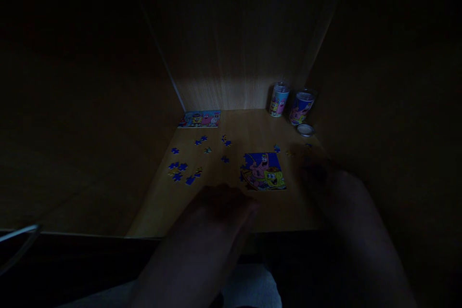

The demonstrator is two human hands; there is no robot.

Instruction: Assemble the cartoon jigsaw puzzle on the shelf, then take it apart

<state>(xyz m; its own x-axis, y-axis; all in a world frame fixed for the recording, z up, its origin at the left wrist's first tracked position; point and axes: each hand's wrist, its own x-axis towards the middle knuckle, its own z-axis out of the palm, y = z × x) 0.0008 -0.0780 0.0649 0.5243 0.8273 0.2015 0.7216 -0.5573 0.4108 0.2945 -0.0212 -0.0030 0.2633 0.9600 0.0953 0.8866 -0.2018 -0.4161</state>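
Lying on wood [249,130] near the left hand [225,204]: a squarish, knob-edged jigsaw [265,172].

1. Your left hand [225,205] is bare, with a rounded back and softly outlined knuckles; the dim light blurs the finer detail.
2. Your right hand [327,180] is bare too, its fingers so deep in shadow that their shapes are hard to tell.
3. Your left forearm [184,257] is uncovered as far as you can see it, broad at the lower edge and tapering to the wrist.
4. Your right forearm [368,236] is likewise uncovered, smooth in outline and narrowing toward the wrist.
5. Over your lap you wear pale grey-blue cloth [250,285], plain-looking, with a curved right edge; which garment it is, you cannot tell.
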